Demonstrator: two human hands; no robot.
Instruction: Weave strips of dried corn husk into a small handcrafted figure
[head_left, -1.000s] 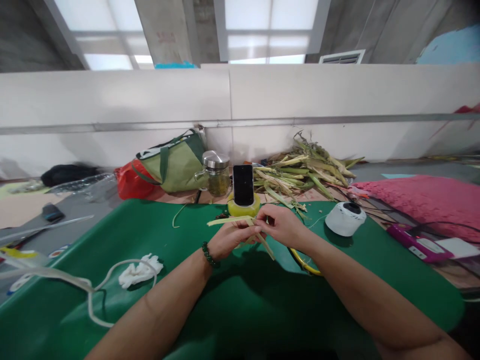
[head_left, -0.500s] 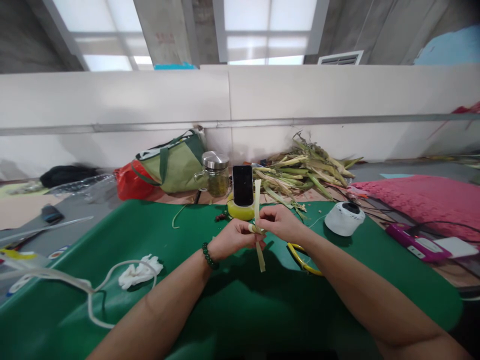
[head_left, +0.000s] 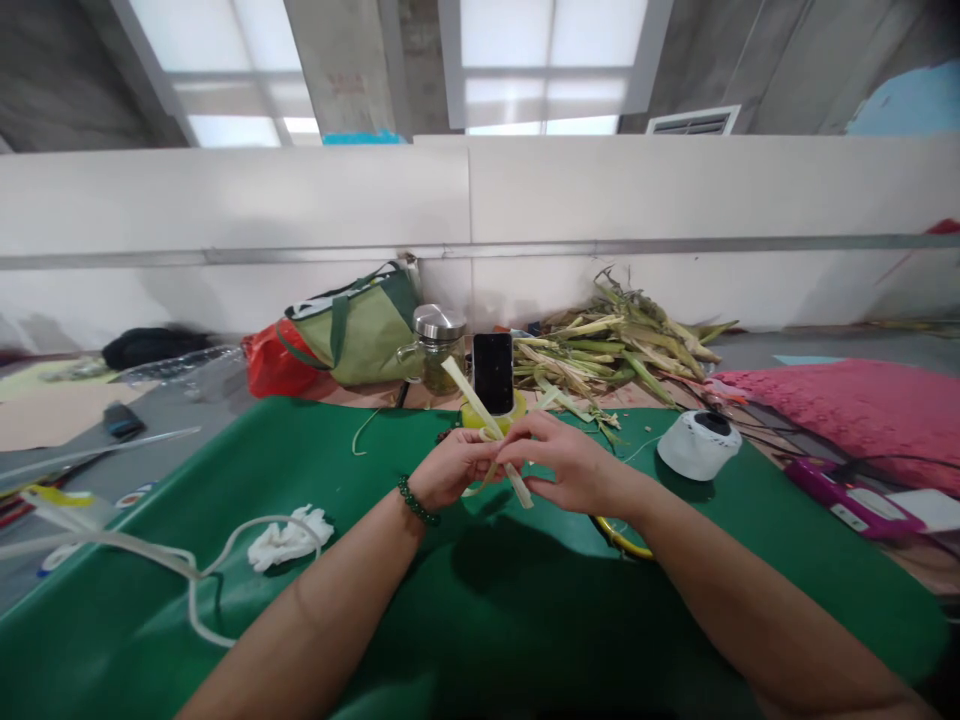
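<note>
The strip (head_left: 466, 388) is pale yellow-green, flat and ribbon-like, with a faint lengthwise grain. It is held above the green mat (head_left: 637, 640), near the middle, and slants from far left to near right. Its far end stands out straight and looks squarely cut; by the fingers it bends into a small loop, and a paler end sticks out toward the near right. A thinner curled piece shows under the hands, too blurred to tell whether it is joined.

The left hand (head_left: 454, 468) pinches the strip between thumb and fingers. The right hand (head_left: 566, 460) has its fingers bent at the strip, its thumb apart; whether it grips, I cannot tell.

Beyond the hands stands the phone (head_left: 493, 372), with stalks (head_left: 626, 345) piled to its far right and a jar (head_left: 438, 350) at its left.
</note>
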